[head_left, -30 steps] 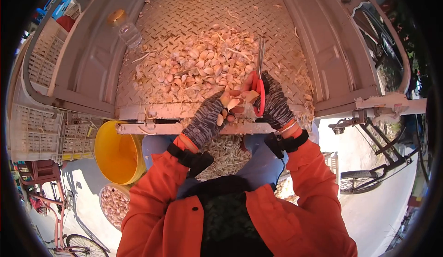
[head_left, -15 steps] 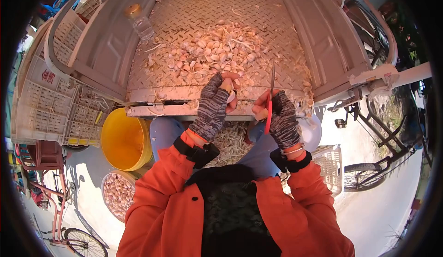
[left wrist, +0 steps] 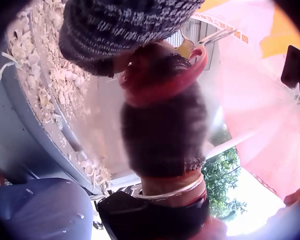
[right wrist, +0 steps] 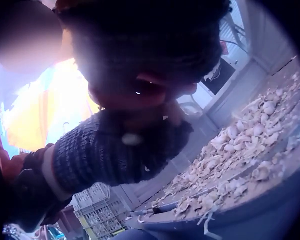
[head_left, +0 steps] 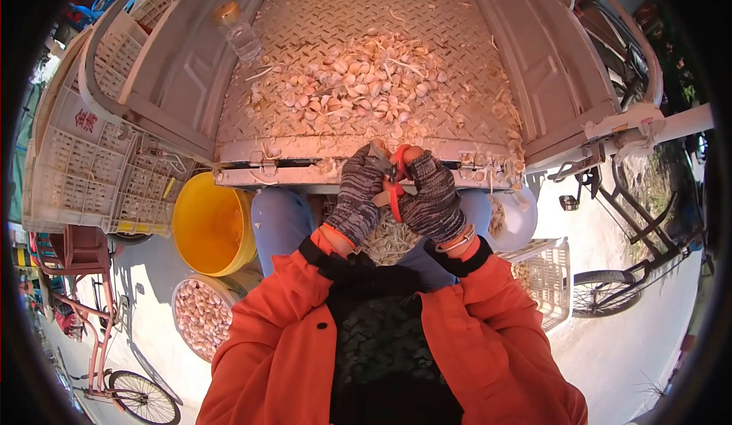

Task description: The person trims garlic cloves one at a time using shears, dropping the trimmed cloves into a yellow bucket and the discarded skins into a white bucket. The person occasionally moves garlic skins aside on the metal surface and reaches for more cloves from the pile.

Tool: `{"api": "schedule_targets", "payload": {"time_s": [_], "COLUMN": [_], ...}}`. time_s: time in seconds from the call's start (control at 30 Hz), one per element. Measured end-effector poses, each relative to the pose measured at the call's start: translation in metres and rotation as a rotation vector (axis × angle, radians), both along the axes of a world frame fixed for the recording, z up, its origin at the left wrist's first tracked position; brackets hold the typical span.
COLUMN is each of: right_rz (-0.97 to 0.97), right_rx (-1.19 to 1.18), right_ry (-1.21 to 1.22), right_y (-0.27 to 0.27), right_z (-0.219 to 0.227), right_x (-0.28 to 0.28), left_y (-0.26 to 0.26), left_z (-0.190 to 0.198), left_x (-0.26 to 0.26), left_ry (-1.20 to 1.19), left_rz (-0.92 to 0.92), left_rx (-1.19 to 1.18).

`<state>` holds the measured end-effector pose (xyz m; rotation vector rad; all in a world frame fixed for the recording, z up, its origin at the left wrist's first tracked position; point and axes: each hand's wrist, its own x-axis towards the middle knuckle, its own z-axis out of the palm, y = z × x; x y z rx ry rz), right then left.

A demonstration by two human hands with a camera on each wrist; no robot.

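Observation:
In the head view both hands meet over the lap, just in front of the cargo bed's edge, in fingerless grey knit gloves. My right hand (head_left: 433,202) grips red-handled scissors (head_left: 396,202), whose blades point toward the left hand. Curled fingers of my left hand (head_left: 357,192) close around a garlic clove, now largely hidden by the fingers and scissors. In the left wrist view the red scissor handle (left wrist: 165,90) loops round the right hand's fingers. Beyond the hands, a pile of garlic cloves (head_left: 366,82) lies on the metal bed (head_left: 320,5).
A clear jar (head_left: 242,40) with a gold lid stands at the bed's left wall. On the left are white plastic crates (head_left: 72,169), a yellow bucket (head_left: 202,230) and a container of garlic cloves (head_left: 202,318). A white basin (head_left: 520,219) and crate (head_left: 560,284) stand right.
The hands came apart, and the left held a clove near the bed's edge. Now they have come together again lower over the lap, with the scissor blades swung toward the left hand.

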<state>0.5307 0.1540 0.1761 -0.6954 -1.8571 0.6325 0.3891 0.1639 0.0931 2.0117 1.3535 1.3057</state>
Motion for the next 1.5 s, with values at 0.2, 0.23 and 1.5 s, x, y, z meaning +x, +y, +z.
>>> {"api": "schedule_targets", "payload": {"time_s": [0.2, 0.23, 1.5], "right_rz": [-0.179, -0.200, -0.015], "right_rx": [-0.044, -0.076, -0.429], "right_ry": [-0.345, -0.415, -0.246], "right_y": [-0.005, -0.010, -0.036], "right_z": [0.018, 0.022, -0.004], "right_x": [0.044, 0.046, 0.040], "left_y": [-0.013, -0.012, -0.009], "left_z": [0.076, 0.081, 0.081], "left_x": [0.001, 0.006, 0.011], "left_ry": [-1.353, -1.321, -1.358], "left_rz": [-0.070, 0.021, -0.207], "left_rx": [-0.811, -0.764, -0.601]}}
